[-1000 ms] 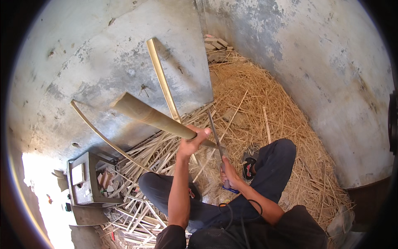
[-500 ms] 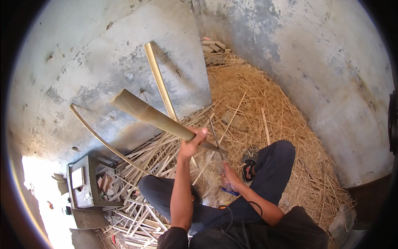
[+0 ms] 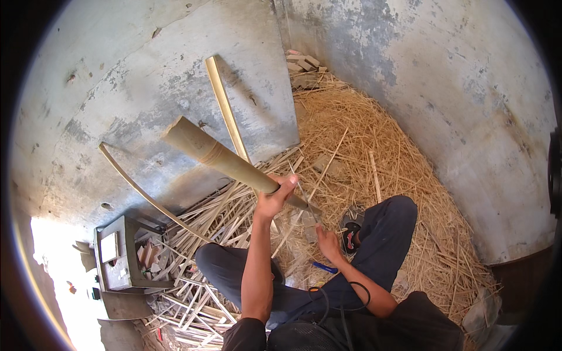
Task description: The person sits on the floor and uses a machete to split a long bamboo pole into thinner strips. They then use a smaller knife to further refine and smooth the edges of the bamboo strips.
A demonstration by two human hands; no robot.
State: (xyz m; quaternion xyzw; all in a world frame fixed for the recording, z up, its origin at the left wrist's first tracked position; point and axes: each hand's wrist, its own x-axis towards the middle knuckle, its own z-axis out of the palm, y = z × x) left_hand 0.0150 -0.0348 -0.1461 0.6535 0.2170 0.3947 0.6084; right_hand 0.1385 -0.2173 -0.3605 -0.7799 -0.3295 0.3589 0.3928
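Observation:
A thick greenish bamboo pole slants from the upper left down past my left hand, whose fingers are wrapped round it. Its cut upper end hangs in the air before the wall, and the lower end reaches toward the straw-strewn floor. My right hand is closed on the handle of a long, thin-bladed knife. The blade crosses close to the pole just right of my left hand; I cannot tell whether it touches. A small blue object lies below my right hand.
A pale split bamboo strip leans on the wall, and a curved strip rises at left. Cut strips and shavings cover the floor. A wooden cabinet-like box stands left; bricks are piled in the far corner.
My right hand has moved forward and slightly right, bringing the knife close to the pole. The pole has turned a little, its upper end shifting right. More of the blue object shows.

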